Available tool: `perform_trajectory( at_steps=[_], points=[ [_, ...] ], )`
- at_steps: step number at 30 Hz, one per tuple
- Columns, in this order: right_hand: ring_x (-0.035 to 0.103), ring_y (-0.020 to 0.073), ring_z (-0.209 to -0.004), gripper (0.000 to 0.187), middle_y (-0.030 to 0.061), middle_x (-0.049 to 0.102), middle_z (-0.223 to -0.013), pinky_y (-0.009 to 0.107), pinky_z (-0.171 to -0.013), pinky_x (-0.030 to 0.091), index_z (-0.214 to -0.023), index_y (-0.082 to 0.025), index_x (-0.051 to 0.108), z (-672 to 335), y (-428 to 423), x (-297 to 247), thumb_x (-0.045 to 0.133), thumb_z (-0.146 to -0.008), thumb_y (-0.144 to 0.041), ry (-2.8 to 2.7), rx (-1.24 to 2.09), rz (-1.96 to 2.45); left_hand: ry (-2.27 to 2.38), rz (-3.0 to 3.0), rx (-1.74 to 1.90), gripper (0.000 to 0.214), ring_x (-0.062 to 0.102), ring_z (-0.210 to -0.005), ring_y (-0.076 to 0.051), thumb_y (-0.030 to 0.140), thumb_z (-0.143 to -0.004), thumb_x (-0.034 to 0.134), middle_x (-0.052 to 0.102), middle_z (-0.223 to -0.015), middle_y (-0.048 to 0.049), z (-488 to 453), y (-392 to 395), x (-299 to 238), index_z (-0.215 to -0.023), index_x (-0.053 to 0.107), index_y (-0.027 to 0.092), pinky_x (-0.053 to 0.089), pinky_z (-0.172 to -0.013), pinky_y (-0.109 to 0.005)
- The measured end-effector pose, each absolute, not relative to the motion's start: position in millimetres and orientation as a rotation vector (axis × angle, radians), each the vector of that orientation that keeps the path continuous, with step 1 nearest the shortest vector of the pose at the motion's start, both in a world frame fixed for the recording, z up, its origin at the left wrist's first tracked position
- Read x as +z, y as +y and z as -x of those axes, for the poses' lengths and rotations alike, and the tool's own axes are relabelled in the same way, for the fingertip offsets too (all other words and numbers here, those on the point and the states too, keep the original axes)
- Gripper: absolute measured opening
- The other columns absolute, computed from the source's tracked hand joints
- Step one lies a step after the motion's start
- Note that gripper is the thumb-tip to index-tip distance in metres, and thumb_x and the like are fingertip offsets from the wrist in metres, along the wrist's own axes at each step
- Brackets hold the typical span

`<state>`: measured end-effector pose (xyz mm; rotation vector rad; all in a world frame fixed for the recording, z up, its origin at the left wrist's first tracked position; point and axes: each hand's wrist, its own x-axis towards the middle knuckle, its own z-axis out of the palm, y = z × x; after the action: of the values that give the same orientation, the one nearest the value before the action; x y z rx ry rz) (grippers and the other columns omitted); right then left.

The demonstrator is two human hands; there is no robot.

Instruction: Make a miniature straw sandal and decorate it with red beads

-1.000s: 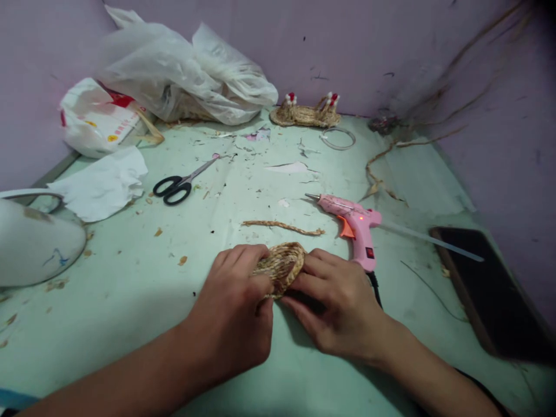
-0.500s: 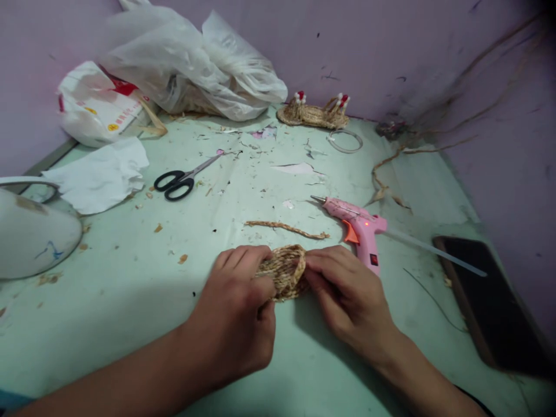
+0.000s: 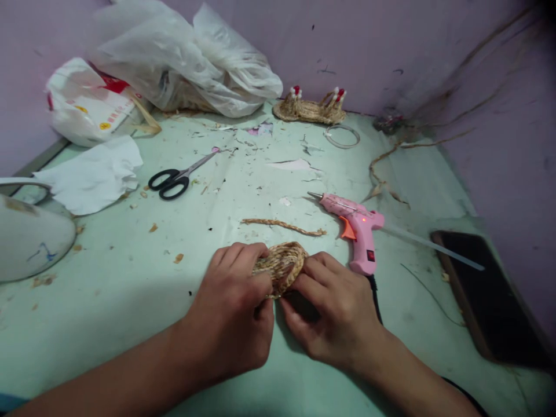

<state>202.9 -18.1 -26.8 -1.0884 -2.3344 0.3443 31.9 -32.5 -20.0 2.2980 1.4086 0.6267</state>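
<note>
A small woven straw slipper (image 3: pixel 278 263), made of coiled braid, lies between my hands above the table. A braided strap (image 3: pixel 296 271) arches over its right end. My left hand (image 3: pixel 237 298) is closed round the slipper's left side, thumb on the near side, covering that end. At the right end, my right hand (image 3: pixel 334 301) has its fingers bent against the strap and the lower edge; the fingertips are partly hidden. Just beyond the slipper lies a loose piece of straw braid (image 3: pixel 284 226). The pink hot glue gun (image 3: pixel 354 217), its orange light lit, rests beyond my right hand.
Black-handled scissors (image 3: pixel 176 179) lie left of centre. A white paper sheet (image 3: pixel 93 176) and a white container (image 3: pixel 32 240) are at the left. Plastic bags (image 3: pixel 182 58) and a beaded straw piece (image 3: pixel 310 112) stand by the wall. A phone (image 3: pixel 486 298) lies right.
My right hand has shifted left and down along the slipper's right end, its fingers now at the strap's lower part. My left hand keeps its hold. The view has shifted slightly.
</note>
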Motion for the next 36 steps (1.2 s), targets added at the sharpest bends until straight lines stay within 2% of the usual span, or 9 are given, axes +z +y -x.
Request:
perform_trajectory(
  at_steps=[7,19,28,31,36],
  points=[
    [0.047,0.0176,-0.062,0.006,0.0039,0.059,-0.065,0.030,-0.053,0.037,-0.066,-0.016,0.063,-199,-17,-27,0.058,-0.069,-0.015,-2.289,0.404,1.161,1.437,-2.272,0.693,0.010,0.050,-0.082,-0.025,0.007,-0.059,0.054,0.057,-0.092,-0.0126,-34,-29,-24,-0.054,0.052,0.015,0.043,-0.070,-0.044],
    [0.046,0.0182,-0.063,0.007,0.0040,0.058,-0.064,0.030,-0.053,0.037,-0.065,-0.018,0.061,-196,-18,-27,0.056,-0.070,-0.017,-2.284,0.434,1.214,1.472,-2.279,0.645,0.009,0.050,-0.085,-0.026,0.009,-0.057,0.055,0.057,-0.098,-0.0119,-35,-27,-23,-0.056,0.053,0.017,0.043,-0.070,-0.044],
    [0.047,0.0190,-0.068,0.003,0.0038,0.057,-0.070,0.031,-0.054,0.034,-0.070,-0.017,0.056,-203,-16,-22,0.058,-0.068,-0.016,-2.353,0.547,1.201,1.469,-2.306,0.646,0.013,0.051,-0.089,-0.028,0.009,-0.062,0.053,0.057,-0.101,-0.0135,-34,-31,-24,-0.073,0.054,0.016,0.044,-0.074,-0.047],
    [0.048,0.0204,-0.073,0.013,0.0053,0.059,-0.080,0.032,-0.058,0.036,-0.079,-0.017,0.059,-206,-16,-19,0.057,-0.066,-0.017,-2.381,0.652,1.162,1.425,-2.296,0.640,0.015,0.051,-0.092,-0.028,0.008,-0.066,0.052,0.057,-0.106,-0.0127,-30,-31,-21,-0.078,0.055,0.016,0.044,-0.078,-0.048],
    [0.047,0.0221,-0.074,0.017,0.0067,0.058,-0.082,0.034,-0.058,0.036,-0.081,-0.016,0.058,-205,-19,-17,0.056,-0.065,-0.022,-2.398,0.650,1.181,1.270,-2.237,0.504,0.040,0.048,-0.108,-0.029,0.008,-0.062,0.053,0.052,-0.119,-0.0089,-21,-33,-5,-0.100,0.054,0.021,0.041,-0.093,-0.049]
  ],
)
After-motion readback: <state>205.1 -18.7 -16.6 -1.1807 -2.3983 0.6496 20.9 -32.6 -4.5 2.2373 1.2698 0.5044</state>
